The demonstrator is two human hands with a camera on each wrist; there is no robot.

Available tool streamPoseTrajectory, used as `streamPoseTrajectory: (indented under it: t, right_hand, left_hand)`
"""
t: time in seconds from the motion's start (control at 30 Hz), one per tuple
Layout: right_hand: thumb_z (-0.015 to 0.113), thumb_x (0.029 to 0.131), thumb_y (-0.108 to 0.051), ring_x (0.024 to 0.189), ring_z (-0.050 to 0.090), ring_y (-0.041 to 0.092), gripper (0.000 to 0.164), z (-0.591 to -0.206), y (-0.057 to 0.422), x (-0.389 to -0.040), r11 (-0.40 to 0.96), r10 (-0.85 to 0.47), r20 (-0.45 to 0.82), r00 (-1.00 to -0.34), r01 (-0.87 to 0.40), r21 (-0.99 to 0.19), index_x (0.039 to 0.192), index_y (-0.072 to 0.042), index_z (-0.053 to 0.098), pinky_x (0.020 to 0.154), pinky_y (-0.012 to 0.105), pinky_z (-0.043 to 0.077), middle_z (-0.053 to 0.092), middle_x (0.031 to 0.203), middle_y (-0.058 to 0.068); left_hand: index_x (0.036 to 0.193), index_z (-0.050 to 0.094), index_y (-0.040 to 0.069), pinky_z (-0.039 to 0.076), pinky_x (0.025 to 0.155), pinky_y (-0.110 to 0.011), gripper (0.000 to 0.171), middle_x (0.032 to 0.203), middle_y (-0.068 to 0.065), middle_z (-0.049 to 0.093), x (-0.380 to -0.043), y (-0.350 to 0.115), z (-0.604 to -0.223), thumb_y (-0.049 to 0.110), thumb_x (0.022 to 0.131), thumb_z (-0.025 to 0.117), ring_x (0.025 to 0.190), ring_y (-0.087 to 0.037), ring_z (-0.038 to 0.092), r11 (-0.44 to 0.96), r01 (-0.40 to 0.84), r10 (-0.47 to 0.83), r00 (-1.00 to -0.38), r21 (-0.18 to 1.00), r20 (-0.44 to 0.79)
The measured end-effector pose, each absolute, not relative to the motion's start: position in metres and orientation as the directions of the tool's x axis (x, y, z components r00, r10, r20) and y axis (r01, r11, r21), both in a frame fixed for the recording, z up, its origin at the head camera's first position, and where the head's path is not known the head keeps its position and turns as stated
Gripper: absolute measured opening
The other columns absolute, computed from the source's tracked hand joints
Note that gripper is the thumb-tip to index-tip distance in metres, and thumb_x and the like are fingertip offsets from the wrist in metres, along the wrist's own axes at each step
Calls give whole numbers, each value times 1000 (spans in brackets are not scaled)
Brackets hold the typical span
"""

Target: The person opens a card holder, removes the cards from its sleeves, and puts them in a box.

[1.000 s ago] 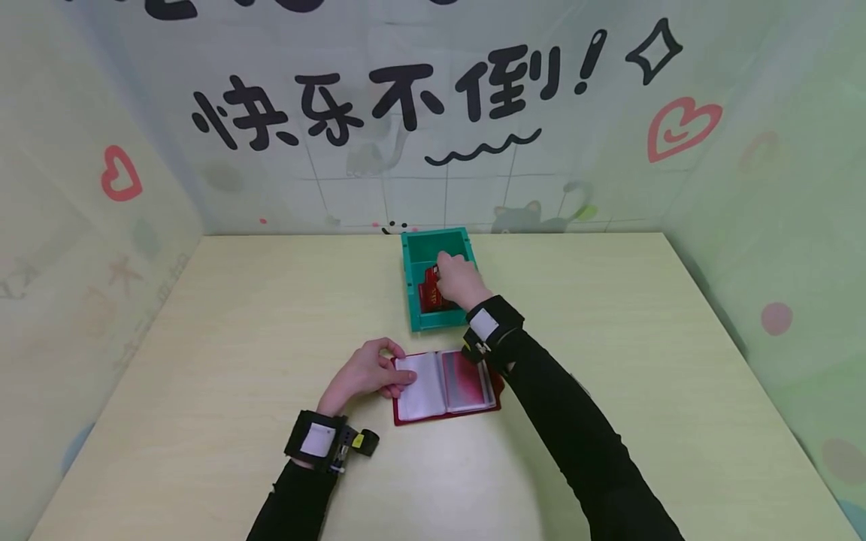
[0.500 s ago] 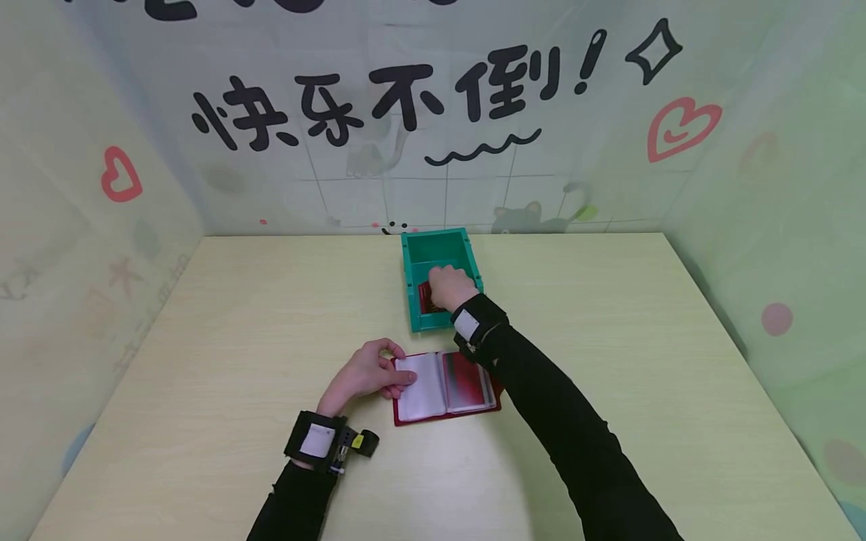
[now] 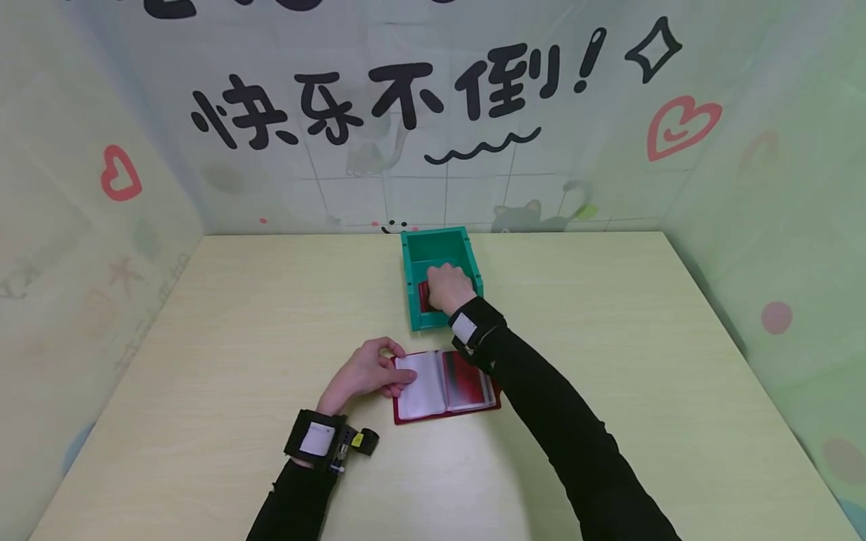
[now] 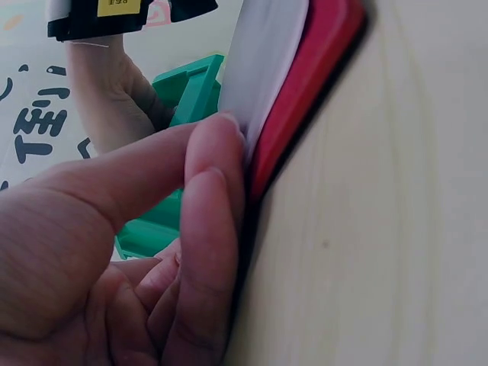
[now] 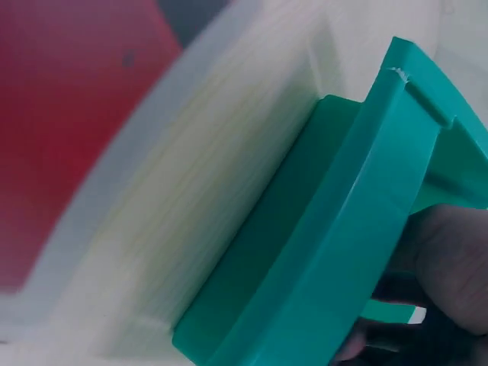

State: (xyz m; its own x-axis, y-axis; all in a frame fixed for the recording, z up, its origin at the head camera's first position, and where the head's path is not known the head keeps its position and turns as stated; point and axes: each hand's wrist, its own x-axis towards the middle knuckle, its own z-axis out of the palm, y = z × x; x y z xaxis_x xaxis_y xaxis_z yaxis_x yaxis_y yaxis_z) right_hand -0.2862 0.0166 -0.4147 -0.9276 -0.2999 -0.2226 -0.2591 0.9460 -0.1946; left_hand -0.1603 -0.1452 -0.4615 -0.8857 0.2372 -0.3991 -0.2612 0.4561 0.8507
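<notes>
A small red photo album (image 3: 421,387) with clear sleeves lies spread on the table. My left hand (image 3: 368,370) holds its left edge; in the left wrist view the fingertips (image 4: 217,145) meet at the edge of the page and red cover. Inside a green plastic tray (image 3: 414,300) behind the album is my right hand (image 3: 449,288), reaching down over dark red card-like pieces (image 3: 425,297). Its fingertips are hidden in the head view. The right wrist view shows the fingers (image 5: 389,335) bent and in shadow inside the tray (image 5: 328,252), so what they touch cannot be made out.
The pale wooden table (image 3: 271,300) surrounds the album and tray. A printed cloth backdrop (image 3: 379,195) rises along the far table edge, with similar cloth at both sides. My right forearm (image 3: 548,406) crosses over the album's upper right corner.
My right hand has moved slightly left and lower in the tray, covering more of the red pieces. Over the last half second it barely moves. The left hand stays on the album.
</notes>
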Motion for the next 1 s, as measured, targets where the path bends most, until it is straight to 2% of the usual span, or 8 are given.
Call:
streamPoseTrajectory:
  t: [0.2,0.3,0.4,0.5,0.6,0.8,0.93,1.0]
  right_hand:
    - [58,100,-14,81,62,30,15,-405,25,-274,891,-358,-33,-933,-331,-310,99,-1,65,64,38,56,64,97,17]
    - [58,100,-16,87,66,30,20,-398,33,-260,848,-361,69,-930,-358,-392,106,0,69,66,38,57,69,104,18]
    - [60,99,-18,79,67,27,29,-395,45,-245,803,-359,128,-924,-376,-463,120,1,67,61,34,55,72,103,17]
    - [63,98,-20,63,59,20,34,-395,58,-229,768,-358,124,-925,-367,-525,125,1,66,53,27,45,70,86,12]
    - [66,96,-20,58,53,16,34,-398,71,-214,740,-349,97,-932,-338,-581,124,-1,66,52,23,40,65,72,7]
    - [67,96,-19,66,55,16,33,-409,95,-186,682,-320,64,-945,-276,-678,124,-2,67,55,24,46,67,79,9]
    - [67,96,-18,63,54,15,31,-419,106,-174,664,-309,46,-950,-250,-705,122,-2,68,52,24,47,66,81,8]
    - [67,96,-17,61,52,14,29,-424,109,-169,654,-319,38,-947,-249,-715,120,-2,69,50,24,46,65,80,8]
  left_hand:
    - [110,56,4,45,49,-21,37,62,-1,59,-159,-143,-458,18,86,81,48,-11,52,502,-256,197,-896,826,-398]
    - [108,58,6,37,51,-23,38,64,-2,55,-159,-140,-456,22,84,82,53,-14,47,558,-242,154,-910,794,-386]
    - [109,60,7,37,56,-24,39,69,-4,56,-158,-138,-456,25,83,83,60,-15,48,607,-219,122,-924,764,-361]
    - [110,60,7,38,57,-25,41,71,-6,57,-156,-135,-456,25,82,83,63,-16,50,636,-185,113,-938,749,-327]
    - [110,60,6,38,57,-26,41,70,-6,56,-153,-132,-453,23,81,84,62,-17,50,662,-141,106,-954,736,-279]
    - [114,61,5,40,61,-27,38,76,-7,53,-147,-117,-445,10,81,81,69,-18,49,714,-5,141,-979,701,-150]
    - [121,62,1,49,75,-30,41,99,-10,59,-146,-105,-446,-4,82,73,87,-19,53,714,172,261,-965,679,-30]
    - [127,59,1,52,82,-33,44,112,-11,59,-146,-102,-448,-8,85,68,94,-21,54,703,227,316,-949,674,-11]
